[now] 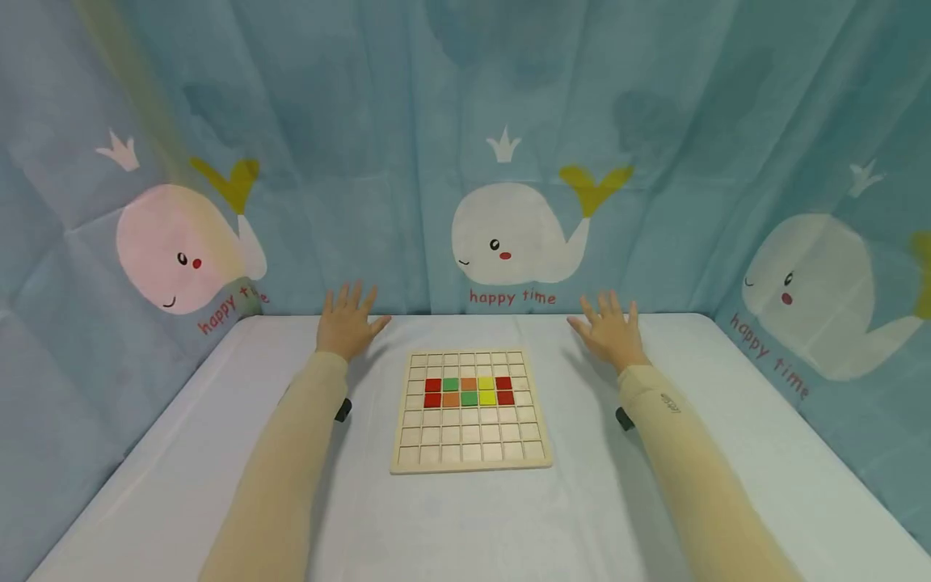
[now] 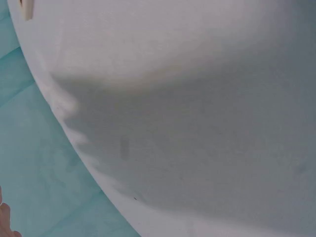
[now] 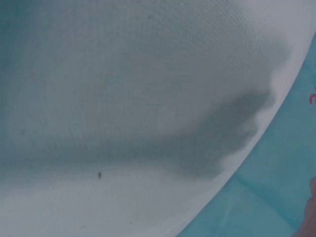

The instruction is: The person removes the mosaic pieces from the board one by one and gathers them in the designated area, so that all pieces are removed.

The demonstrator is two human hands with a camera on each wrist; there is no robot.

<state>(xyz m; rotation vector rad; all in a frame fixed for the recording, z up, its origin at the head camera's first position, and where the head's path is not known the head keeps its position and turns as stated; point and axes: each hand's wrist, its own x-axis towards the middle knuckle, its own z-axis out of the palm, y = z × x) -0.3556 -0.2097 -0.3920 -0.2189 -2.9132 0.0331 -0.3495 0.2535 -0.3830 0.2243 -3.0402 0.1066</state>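
A square wooden grid board [image 1: 451, 436] lies flat on the white table, between the two forearms. Across its upper middle, two rows of coloured square tiles [image 1: 469, 398] in red, green, orange and yellow fill some of the cells. To the board's upper left, my left hand [image 1: 345, 327] is held out with fingers spread, holding nothing. My right hand [image 1: 613, 333] is stretched out the same way at the upper right, also without anything in it. Only bits of the fingers [image 2: 5, 222] show in the left wrist view, and a sliver of the right hand [image 3: 308, 217] in the right wrist view.
The white table [image 1: 465, 529] ends at a far edge just by the hands. Behind it and along both sides hangs a blue curtain [image 1: 349, 202] printed with whales. Dark wrist devices [image 1: 343, 410] show beneath the cream sleeves [image 1: 280, 477].
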